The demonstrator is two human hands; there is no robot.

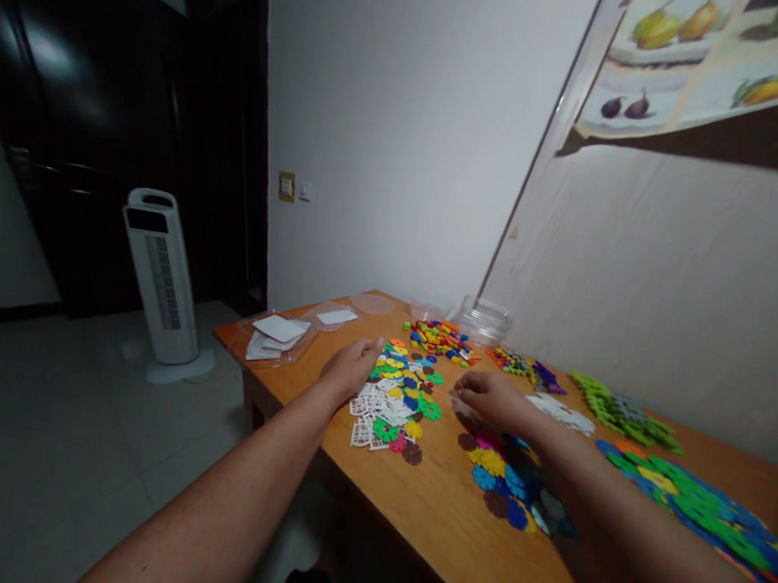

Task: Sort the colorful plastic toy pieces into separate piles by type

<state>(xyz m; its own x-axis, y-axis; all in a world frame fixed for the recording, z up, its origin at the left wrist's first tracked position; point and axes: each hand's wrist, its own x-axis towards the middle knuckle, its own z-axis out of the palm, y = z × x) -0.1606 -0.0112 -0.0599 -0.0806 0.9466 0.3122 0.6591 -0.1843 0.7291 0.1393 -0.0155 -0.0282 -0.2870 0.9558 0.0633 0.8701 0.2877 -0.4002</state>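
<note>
Plastic pieces (401, 395) near table edge (294, 399).

Two hands (353, 367), one fan (162, 277)

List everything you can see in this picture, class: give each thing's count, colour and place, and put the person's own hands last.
Table: one, brown wood, against the right wall.
Flat plastic pieces: one heap, mixed colours plus white grids, under the left hand.
Flower-shaped pieces: one heap, mixed colours, below the right hand.
Small blocks: one heap, mixed colours, behind the flat pieces.
Green pieces: one heap, near the wall.
Clear tub: one, at the table's far end.
White cards in clear trays: two lots, on the table's left corner.
Tower fan: one, white, on the floor.
Fruit picture: one, on the right wall.
Left hand: flat on the heap.
Right hand: pinching, contents unclear.
</note>
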